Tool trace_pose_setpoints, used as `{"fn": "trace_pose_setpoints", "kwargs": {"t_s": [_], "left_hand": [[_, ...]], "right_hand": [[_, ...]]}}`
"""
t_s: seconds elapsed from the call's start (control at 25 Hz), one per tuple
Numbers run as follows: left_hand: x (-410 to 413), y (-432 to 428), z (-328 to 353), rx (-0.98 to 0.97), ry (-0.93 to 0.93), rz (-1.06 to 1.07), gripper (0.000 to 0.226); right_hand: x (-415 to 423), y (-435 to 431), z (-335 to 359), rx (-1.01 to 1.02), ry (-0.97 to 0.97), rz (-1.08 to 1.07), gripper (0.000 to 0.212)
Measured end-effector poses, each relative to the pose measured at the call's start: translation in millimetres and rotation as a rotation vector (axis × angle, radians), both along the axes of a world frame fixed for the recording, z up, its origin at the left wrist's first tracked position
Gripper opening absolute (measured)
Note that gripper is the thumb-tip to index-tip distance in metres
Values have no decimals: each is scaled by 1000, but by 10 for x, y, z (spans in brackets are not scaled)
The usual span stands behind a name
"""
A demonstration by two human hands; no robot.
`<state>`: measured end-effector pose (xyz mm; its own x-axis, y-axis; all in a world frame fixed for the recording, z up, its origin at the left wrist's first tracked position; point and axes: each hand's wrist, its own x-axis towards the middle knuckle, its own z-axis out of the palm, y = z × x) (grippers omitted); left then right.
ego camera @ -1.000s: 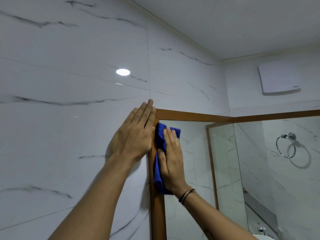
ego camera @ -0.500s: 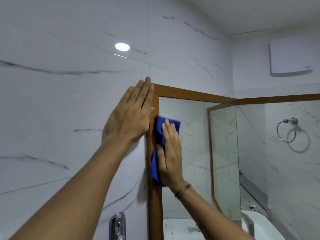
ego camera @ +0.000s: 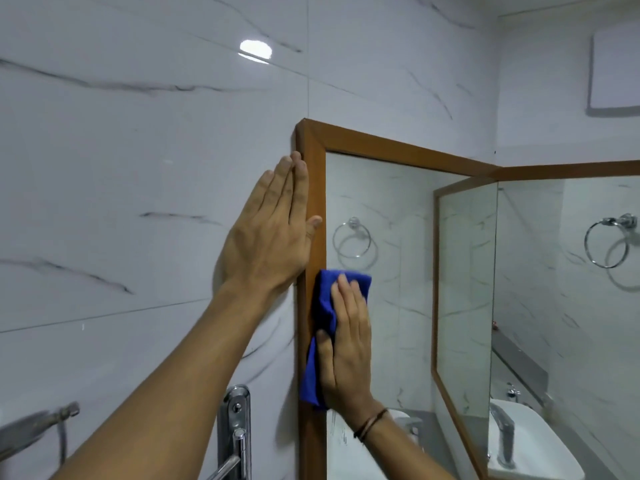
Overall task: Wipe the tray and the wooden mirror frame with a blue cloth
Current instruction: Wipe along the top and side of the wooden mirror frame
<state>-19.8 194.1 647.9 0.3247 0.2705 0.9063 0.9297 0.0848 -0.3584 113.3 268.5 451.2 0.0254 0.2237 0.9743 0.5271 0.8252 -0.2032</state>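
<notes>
The wooden mirror frame runs down the middle of the view and along the mirror's top edge. My right hand lies flat on the blue cloth, pressing it against the frame's left upright and the mirror edge. My left hand rests flat on the marble wall beside the frame, fingers together and pointing up, thumb touching the wood. It holds nothing. No tray is in view.
A chrome fixture is mounted on the wall below my left arm, with a blurred hose fitting at far left. A white basin with tap sits at lower right. A towel ring hangs on the right wall.
My right hand has slid the blue cloth down the frame's left upright. My left hand stays flat on the wall, a little lower along the frame. The view has tilted downward.
</notes>
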Motion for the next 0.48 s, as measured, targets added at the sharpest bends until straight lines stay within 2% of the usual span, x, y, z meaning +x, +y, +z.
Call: {"fn": "trace_pose_setpoints", "kwargs": {"t_s": [0.12,0.32,0.48], "left_hand": [[22,-1,-36,-18,1,24,77],[12,58,-32,39,-2,4,77],[73,48,-425,-6,-34,-15,78]], "right_hand": [[20,-93,-438,1,-57,-12,78],[-1,30,322,46,-9,2,72],[-11,-37,-170,27,-16,19,67]]}}
